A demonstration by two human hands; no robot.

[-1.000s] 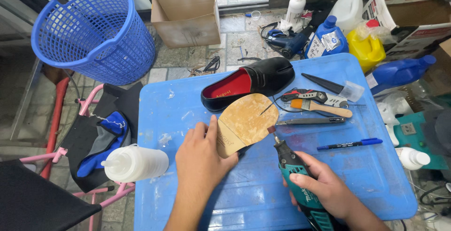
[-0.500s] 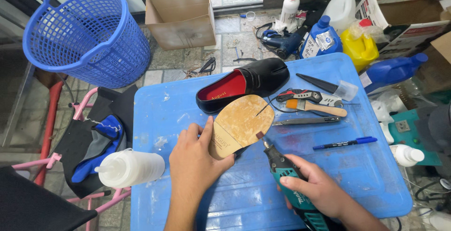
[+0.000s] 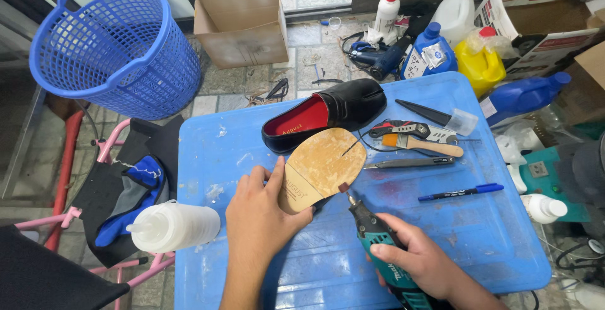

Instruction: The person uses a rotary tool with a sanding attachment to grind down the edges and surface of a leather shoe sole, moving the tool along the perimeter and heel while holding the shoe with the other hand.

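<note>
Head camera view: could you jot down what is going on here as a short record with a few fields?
Setting: blue plastic table on a tiled floor
Left hand: holds a shoe with a tan sole turned sole up
Right hand: grips a teal rotary tool, its tip at the sole's edge
On the table: black loafer with red lining, brush, blue marker, tweezers
Off to the left: blue laundry basket, white squeeze bottle
Behind the table: cardboard box, bottles in white, blue and yellow

Blue table (image 3: 252, 266) carries black shoe (image 3: 340, 108), brush (image 3: 422, 145), marker (image 3: 461, 191).
</note>
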